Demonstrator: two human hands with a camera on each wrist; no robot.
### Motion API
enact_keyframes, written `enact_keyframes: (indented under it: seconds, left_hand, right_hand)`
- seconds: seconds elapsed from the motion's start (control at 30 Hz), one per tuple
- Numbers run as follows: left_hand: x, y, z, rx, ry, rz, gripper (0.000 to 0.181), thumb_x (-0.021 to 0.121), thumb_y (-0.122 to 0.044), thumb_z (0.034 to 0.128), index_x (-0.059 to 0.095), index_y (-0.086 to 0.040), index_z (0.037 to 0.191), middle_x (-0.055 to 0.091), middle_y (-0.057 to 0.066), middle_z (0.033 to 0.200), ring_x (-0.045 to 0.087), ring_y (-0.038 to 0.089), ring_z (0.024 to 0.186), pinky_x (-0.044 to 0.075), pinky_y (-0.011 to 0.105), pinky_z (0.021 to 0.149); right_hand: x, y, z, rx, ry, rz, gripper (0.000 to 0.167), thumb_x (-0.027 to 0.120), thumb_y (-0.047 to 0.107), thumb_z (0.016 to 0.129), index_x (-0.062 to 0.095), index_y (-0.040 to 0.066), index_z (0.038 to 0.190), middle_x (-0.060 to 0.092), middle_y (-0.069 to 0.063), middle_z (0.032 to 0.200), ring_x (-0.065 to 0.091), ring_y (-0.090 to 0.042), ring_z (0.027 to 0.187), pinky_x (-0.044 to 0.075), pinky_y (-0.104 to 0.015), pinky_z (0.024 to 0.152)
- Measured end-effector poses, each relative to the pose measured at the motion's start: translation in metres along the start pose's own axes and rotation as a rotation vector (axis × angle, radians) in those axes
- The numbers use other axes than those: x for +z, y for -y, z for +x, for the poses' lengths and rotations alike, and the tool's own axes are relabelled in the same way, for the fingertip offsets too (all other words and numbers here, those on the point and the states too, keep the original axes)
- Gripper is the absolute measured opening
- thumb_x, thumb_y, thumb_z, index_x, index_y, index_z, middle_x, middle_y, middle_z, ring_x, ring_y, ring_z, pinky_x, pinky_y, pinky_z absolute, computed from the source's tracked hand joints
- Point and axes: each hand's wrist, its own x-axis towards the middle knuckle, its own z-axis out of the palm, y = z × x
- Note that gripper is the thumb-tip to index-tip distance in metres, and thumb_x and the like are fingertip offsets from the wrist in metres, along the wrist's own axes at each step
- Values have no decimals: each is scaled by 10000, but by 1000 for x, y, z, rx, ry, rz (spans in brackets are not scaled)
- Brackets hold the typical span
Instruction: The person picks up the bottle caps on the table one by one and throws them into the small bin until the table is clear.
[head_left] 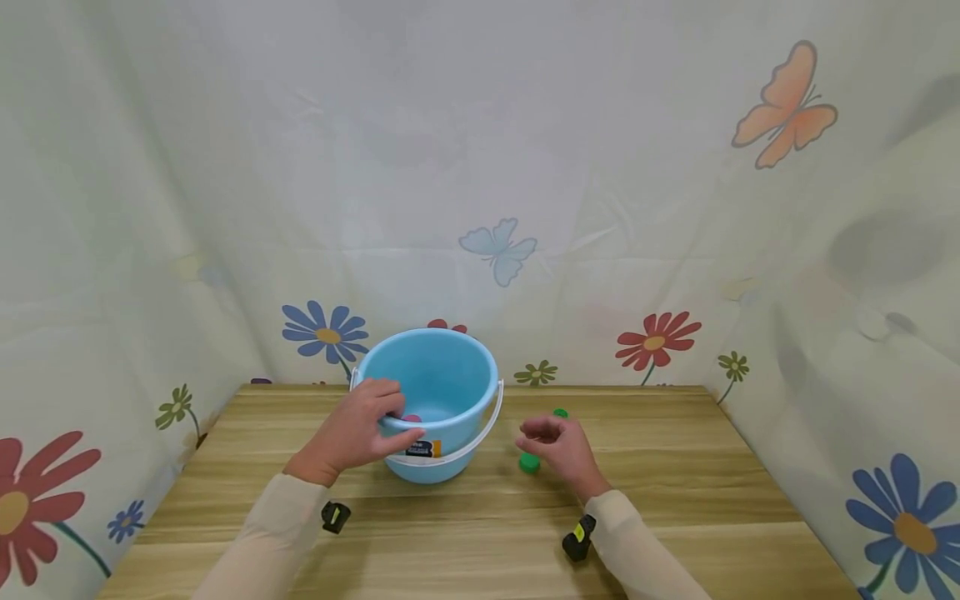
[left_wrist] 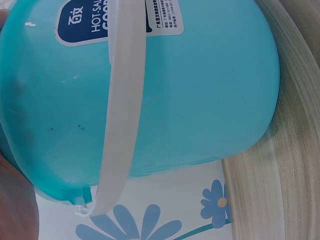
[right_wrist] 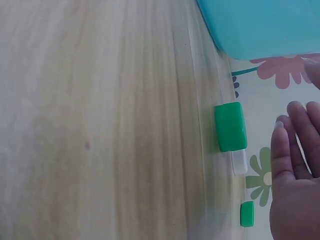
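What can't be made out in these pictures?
Head: the pink thing's lower part and the floor beside it, behind the bucket's near wall.
Head: the far green piece's lower part, behind the right hand.
Left wrist: the label's full text, crossed by the handle and cut by the top edge.
Right wrist: the white piece's full shape, apparently partly behind the near green piece.

Pink object point(head_left: 412, 418), partly concealed by the near wall of the blue bucket point(head_left: 431, 473), its shape unclear from where I stand; the left hand point(head_left: 360, 429) masks a stretch of rim point(head_left: 459, 419). Left-wrist view: the white handle point(left_wrist: 124, 100) crosses the label point(left_wrist: 85, 22), itself cut by the top edge. Right-wrist view: the right hand point(right_wrist: 299, 185) is cropped by the right edge.
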Motion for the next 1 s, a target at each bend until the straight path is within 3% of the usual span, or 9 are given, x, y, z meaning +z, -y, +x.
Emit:
enact_keyframes:
  seconds: [0.13,0.37,0.53,0.77,1.0]
  left_hand:
    - [0,0,0,3,-4,3,398,813,-472,816,506,-237,721,406,-120,746,434,55,770,443,323,750]
    - [1,1,-1,7,-3,4,400,813,-472,817,503,-238,721,404,-121,746,433,53,767,446,321,747]
    - [3,1,-2,5,0,6,405,817,-471,811,500,-238,719,403,-121,743,433,53,766,446,318,745]
    - [3,2,-3,7,-6,-1,396,819,-464,810,509,-235,721,409,-122,745,435,52,769,451,321,745]
    - [5,3,-3,17,-15,0,397,814,-469,815,515,-226,721,407,-121,745,432,53,765,448,316,742]
  right_hand:
    - [-1,-1,-2,19,12,-12,377,856,291,834,740,69,1116,736,-173,1158,711,-193,993,563,-227,862]
    - [-2,-3,-3,25,13,-42,282,829,198,866,741,67,1099,747,-144,1126,711,-202,991,579,-305,891]
    - [-1,-3,-5,44,9,-81,321,844,266,851,743,92,1101,753,-101,1119,706,-186,1002,577,-357,924]
    - [-1,-5,-6,41,2,-118,242,828,175,865,747,76,1071,756,-119,1097,706,-192,968,585,-349,885]
    - [-2,-10,-5,20,15,-129,265,838,142,849,744,34,1072,752,-155,1099,703,-204,970,581,-304,850]
